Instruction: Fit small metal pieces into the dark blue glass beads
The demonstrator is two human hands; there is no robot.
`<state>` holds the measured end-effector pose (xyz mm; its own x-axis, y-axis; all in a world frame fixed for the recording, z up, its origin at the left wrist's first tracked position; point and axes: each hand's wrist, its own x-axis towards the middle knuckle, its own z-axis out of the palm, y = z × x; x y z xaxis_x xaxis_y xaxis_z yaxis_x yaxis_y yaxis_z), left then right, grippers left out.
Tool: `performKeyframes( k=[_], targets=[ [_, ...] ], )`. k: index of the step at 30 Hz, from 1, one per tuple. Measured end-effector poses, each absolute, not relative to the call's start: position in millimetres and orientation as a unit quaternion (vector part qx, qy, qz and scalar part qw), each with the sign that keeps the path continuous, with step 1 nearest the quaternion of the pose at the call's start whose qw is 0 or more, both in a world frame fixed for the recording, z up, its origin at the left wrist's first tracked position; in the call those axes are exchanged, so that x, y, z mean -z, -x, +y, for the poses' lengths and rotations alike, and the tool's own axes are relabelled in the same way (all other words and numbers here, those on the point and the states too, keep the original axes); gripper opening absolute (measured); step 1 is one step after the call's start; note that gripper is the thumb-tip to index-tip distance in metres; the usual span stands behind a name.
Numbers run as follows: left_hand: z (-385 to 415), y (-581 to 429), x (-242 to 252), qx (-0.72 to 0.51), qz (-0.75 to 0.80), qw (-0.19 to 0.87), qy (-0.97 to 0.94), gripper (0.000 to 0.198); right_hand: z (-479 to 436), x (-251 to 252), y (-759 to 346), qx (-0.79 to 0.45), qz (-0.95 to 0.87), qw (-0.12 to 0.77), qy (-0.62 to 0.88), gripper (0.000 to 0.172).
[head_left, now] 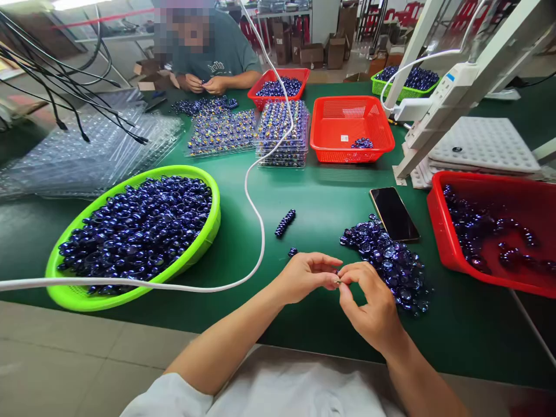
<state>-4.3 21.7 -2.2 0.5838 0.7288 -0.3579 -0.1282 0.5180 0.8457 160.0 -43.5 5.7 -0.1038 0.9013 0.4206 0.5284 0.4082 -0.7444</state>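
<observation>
My left hand and my right hand meet over the near part of the green table, both with fingers closed in a pinch. Between the fingertips is something tiny, mostly hidden, that I cannot make out. Just right of my right hand spreads a pile of shiny dark blue-purple round pieces, like glass beads or caps. A short row of similar pieces lies beyond my left hand. One small dark cluster sits close to my left knuckles.
A green basket full of dark pieces stands left, a white cable crossing it. A phone and red tub are right. Beyond are filled clear trays and a red basket. A person works opposite.
</observation>
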Motion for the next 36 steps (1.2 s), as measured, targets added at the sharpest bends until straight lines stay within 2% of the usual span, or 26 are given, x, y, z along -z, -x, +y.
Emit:
performKeyframes(
  k=[4,7,10,15,22,36],
  targets=[
    [20,8,5,-0.249,0.332,0.757,-0.504,0.034,-44,-5,-165,-0.246,-0.716,0.418,0.502,0.015],
    [17,9,7,-0.268,0.362,0.699,-0.555,0.028,-45,-5,-172,-0.294,-0.649,0.409,0.57,0.006],
    [14,7,9,-0.296,0.383,0.679,-0.552,0.031,-45,-5,-175,-0.331,-0.584,0.394,0.628,0.01],
    [9,2,9,-0.346,0.405,0.647,-0.546,0.031,-42,-4,-171,-0.401,-0.583,0.372,0.6,0.015],
    [11,5,7,-0.343,0.369,0.61,-0.611,0.024,-37,4,-176,-0.451,-0.556,0.367,0.594,0.011],
    [14,10,11,-0.349,0.336,0.551,-0.679,0.02,-34,9,-176,-0.492,-0.533,0.356,0.589,0.012]
  ],
)
